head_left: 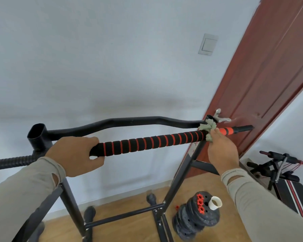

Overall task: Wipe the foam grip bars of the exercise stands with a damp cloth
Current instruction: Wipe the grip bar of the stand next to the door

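A black foam grip bar [150, 143] with orange rings runs from lower left to upper right across the black metal stand [182, 165]. My left hand [75, 156] grips the bar's left end, fingers curled over it. My right hand [222, 147] holds a crumpled grey-green cloth [207, 127] wrapped against the bar near its right end, just before the orange foam section [226, 131]. The cloth partly hides the bar there.
A curved black bar [122, 122] of the stand lies behind the grip bar. A red-brown door [262, 84] with a metal handle [220, 116] stands to the right. Stacked weight plates [196, 219] with a white cup [215, 203] sit on the wood floor. A bench [290, 187] is at far right.
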### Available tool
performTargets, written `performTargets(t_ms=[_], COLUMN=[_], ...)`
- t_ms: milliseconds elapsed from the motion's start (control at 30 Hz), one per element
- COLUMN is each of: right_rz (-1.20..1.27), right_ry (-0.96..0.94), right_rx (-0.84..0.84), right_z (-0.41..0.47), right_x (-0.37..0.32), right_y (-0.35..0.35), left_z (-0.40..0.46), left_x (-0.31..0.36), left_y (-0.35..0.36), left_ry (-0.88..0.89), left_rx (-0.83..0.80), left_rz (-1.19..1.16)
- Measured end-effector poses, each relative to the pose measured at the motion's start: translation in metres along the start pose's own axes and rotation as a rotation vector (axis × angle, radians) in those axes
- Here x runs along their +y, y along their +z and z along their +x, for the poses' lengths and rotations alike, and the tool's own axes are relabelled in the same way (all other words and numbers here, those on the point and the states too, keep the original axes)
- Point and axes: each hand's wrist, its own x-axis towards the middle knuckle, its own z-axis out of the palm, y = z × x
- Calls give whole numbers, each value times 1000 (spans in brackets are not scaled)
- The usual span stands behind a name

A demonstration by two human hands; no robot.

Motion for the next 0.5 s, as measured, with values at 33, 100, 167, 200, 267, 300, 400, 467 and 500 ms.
performTargets(t_ms=[33, 100, 167, 200, 267, 300, 400, 467, 500], right_rz=[55, 124, 194, 234, 311, 351, 479, 564, 612], right_ry=[-26, -72, -141, -199, -323, -397, -585, -612, -601], right_rx=[49, 106, 134, 154, 155, 142, 86, 19, -20], right_z=[-10, -33, -60, -75, -106, -120, -146, -145, -141], right_x=[-13, -48, -89, -110, -157, -180, -235, -245, -243], right_y=[4, 12, 22, 27, 34, 37, 37, 30, 26], left_z=[1, 2, 4, 4, 4, 3, 0, -3, -4], left_x=[-1, -3, -3, -3, -3, -4, -7, -6, -6], left_y=[0, 0, 0, 1, 1, 1, -1, -5, -6], left_ry=[21, 53, 54, 54, 52, 51, 80, 94, 93], left_rx=[4, -9, -23, -25, -9, 5, 14, -6, -3], left_rz=[4, 5, -10, -21, -58, -79, -95, -75, -77])
